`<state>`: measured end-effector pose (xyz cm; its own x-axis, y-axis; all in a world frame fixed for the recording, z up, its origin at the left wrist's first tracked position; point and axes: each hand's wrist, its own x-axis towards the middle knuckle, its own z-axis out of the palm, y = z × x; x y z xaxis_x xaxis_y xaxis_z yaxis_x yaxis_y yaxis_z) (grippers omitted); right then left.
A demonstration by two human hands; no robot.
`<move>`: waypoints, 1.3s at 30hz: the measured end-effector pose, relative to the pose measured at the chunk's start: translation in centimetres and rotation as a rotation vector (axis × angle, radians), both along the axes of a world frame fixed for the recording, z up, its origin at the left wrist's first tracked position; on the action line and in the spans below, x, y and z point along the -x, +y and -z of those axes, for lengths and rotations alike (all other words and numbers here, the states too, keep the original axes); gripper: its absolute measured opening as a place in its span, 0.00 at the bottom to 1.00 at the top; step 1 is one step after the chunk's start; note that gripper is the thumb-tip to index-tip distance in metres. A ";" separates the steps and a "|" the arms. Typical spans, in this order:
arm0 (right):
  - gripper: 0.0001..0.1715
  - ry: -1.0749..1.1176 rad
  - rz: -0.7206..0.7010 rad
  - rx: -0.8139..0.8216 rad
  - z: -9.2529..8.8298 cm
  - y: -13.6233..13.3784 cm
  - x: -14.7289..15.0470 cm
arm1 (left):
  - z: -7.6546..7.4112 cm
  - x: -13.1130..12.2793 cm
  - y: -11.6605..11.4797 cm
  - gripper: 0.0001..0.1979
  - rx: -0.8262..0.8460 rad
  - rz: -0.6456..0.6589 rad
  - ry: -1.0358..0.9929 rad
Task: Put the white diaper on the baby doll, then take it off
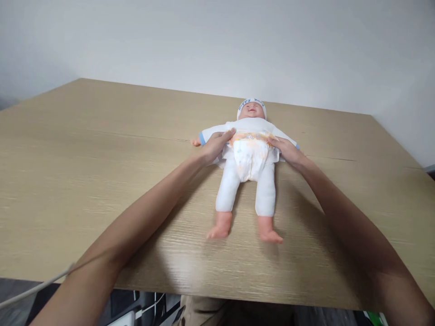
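Observation:
A baby doll in white clothing and a white printed cap lies on its back, its feet towards me. Around its hips is a white diaper with an orange patterned waistband. My left hand is closed at one side of the waistband, its thumb on top and its other fingers mostly hidden. At the opposite side my right hand grips the diaper's edge, thumb pressing on the band. White material shows beneath both hands beside the doll's hips.
The doll rests on a wide light wooden table, with a pale wall behind it. A white cable passes by my left forearm. Below the front edge are a white device, more cables and dark items.

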<state>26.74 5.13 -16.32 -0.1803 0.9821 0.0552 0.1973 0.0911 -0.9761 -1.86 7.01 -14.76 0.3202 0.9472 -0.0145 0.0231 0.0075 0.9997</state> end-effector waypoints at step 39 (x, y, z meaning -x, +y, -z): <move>0.21 -0.407 0.325 -0.078 1.6 -9.4 -3.6 | -3.4 -8.2 -6.4 0.23 -0.835 0.033 0.970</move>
